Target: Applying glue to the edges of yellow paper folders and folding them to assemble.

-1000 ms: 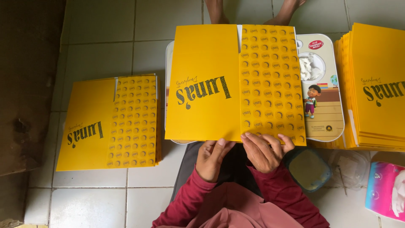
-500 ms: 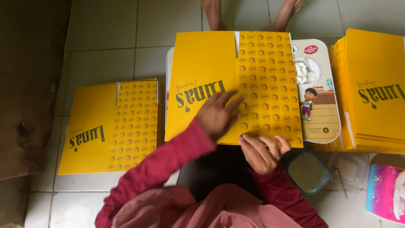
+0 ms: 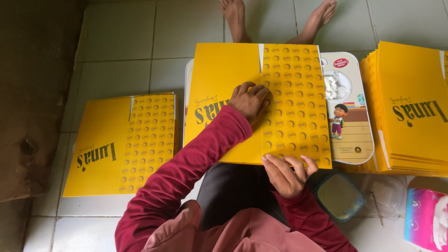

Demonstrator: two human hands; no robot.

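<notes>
On the tiled floor (image 3: pixel 116 42) at the left lies a yellow folder stack (image 3: pixel 123 142), flat and well apart from the hands. In the middle, a yellow sheet (image 3: pixel 224 70) lies on a low tray (image 3: pixel 347 140), its right half covered in a dotted print. The left hand (image 3: pixel 249 100) lies palm down on the sheet's middle, fingers spread, gripping nothing. The right hand (image 3: pixel 287 172) is at the sheet's near edge, fingertips on it, not clenched. Just right of it sits a small tub (image 3: pixel 338 196). Further right lies a tall pile (image 3: pixel 410 112) of yellow sheets, and a pink tissue pack (image 3: pixel 427 219) sits at the corner.
</notes>
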